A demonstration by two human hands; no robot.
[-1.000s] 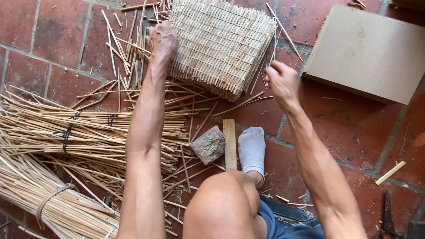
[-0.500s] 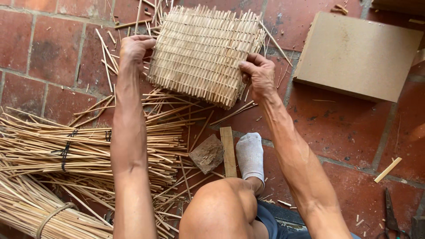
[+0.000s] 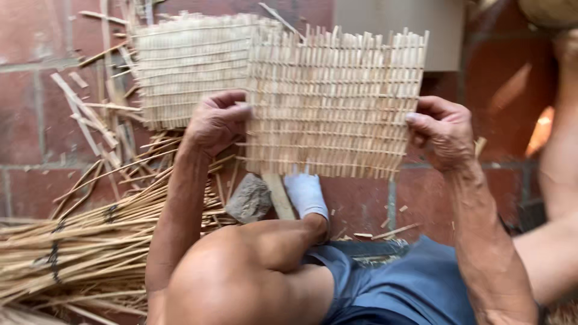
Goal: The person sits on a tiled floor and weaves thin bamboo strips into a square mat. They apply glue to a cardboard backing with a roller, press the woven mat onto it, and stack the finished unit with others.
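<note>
woven bamboo mat (image 3: pixel 334 102) pinched at both edges by left hand (image 3: pixel 217 120) and right hand (image 3: pixel 442 129) fingers, mat stack (image 3: pixel 186 66) behind, stick bundle (image 3: pixel 72 253) left

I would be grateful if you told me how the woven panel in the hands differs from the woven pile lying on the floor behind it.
The held panel is lifted, gripped at its edges by the left hand and right hand; the floor pile lies untouched on the bricks. The held panel looks open, with gaps between slats; the floor pile looks denser. Both are pale slats crossed by thin horizontal strands.
</note>
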